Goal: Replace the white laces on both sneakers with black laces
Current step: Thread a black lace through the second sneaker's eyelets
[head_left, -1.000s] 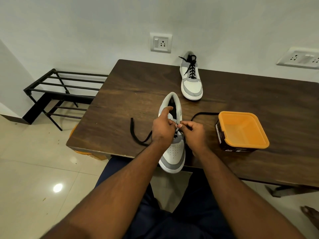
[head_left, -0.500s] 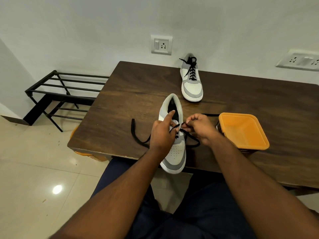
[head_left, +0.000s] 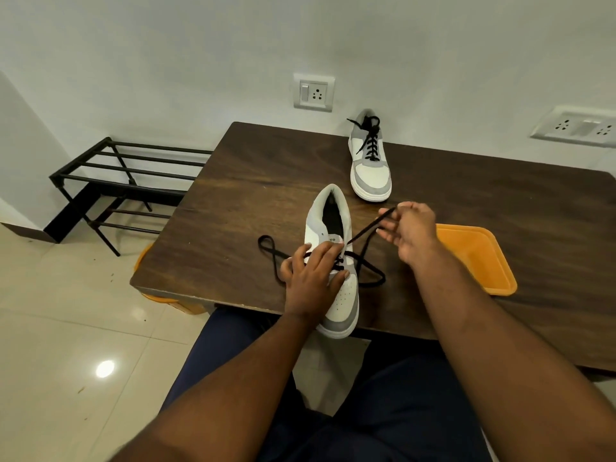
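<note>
Left hand presses flat on the near sneaker at the surface's front edge, fingers straight; right hand pinches the black lace, drawn taut from an eyelet. Second sneaker, black-laced, stands farther back.

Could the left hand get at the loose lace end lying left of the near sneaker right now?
Probably yes: the left hand rests on the near sneaker, and the loose lace end lies beside it on bare table, nothing between.
</note>
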A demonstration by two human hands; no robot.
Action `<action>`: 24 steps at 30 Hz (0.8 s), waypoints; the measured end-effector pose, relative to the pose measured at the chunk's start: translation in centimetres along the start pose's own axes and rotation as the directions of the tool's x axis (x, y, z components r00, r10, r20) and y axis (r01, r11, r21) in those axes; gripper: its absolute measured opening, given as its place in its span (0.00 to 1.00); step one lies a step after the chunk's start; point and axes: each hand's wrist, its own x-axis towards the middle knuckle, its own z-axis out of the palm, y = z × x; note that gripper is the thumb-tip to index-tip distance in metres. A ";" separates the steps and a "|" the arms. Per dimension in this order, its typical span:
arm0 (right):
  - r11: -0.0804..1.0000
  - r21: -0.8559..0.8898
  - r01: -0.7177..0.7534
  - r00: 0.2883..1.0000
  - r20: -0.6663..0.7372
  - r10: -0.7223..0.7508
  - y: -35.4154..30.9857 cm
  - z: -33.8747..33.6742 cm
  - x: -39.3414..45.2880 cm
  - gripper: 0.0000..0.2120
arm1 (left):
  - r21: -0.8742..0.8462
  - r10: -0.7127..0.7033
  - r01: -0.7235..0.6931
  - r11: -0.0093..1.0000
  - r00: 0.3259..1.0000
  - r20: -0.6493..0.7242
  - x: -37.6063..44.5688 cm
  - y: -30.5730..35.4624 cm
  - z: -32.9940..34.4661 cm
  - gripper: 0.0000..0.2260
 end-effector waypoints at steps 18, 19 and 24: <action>0.844 -0.406 0.350 0.932 0.242 -0.270 4.6 0.6 -1.1 0.10 | -0.046 -0.214 0.233 0.971 0.944 0.253 1.0 -0.3 -0.4 0.34; 0.818 -0.431 0.381 0.923 0.227 -0.310 3.2 0.3 -0.2 0.11 | -0.049 -0.216 0.236 0.971 0.943 0.255 1.0 -0.2 -0.4 0.34; 0.854 -0.282 0.437 0.880 -0.062 -0.470 -5.2 -1.8 3.5 0.08 | -0.036 -0.226 0.244 0.969 0.938 0.262 1.0 -0.3 -0.5 0.34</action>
